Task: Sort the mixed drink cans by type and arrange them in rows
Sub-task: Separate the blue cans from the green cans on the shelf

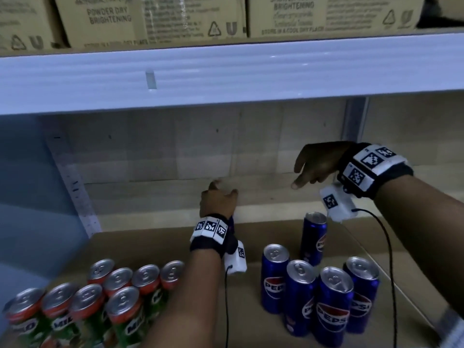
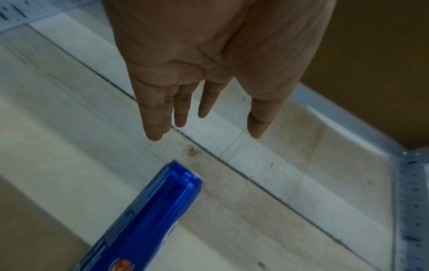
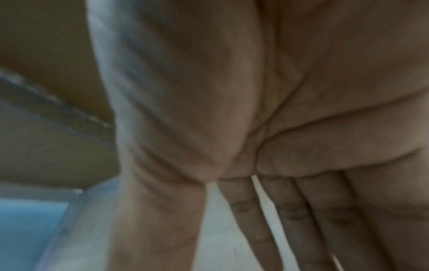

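Head view, nearest: the Milo cans (image 1: 100, 295) stand packed in two rows left of the left forearm, the front ones cut off by the frame edge. Right of that forearm, four Pepsi cans (image 1: 319, 295) stand close together on the cardboard sheet (image 1: 150, 244), and a fifth Pepsi can (image 1: 313, 237) stands just behind them, apart, partly hidden by the right wrist's white camera block.

Past the forearm, the left hand (image 1: 219, 200) reaches over the sheet's far edge; a sliver of blue shows beside its wristband, too covered to identify from here. The left wrist view fills that in: a blue can (image 2: 148, 218) stands under the wrist, free of the hand (image 2: 209, 64), whose fingers (image 2: 153, 117) are straight and spread, holding nothing.

Right of the left hand and higher, the right hand (image 1: 317, 163) hangs in the air with loose fingers, empty. The right wrist view is blurred, but shows the palm (image 3: 255, 110) and straight fingers (image 3: 301, 210).

Farthest, the pale back wall (image 1: 175, 146), a white shelf (image 1: 226, 76) overhead and brown boxes (image 1: 150, 18) on it, their print partly legible.
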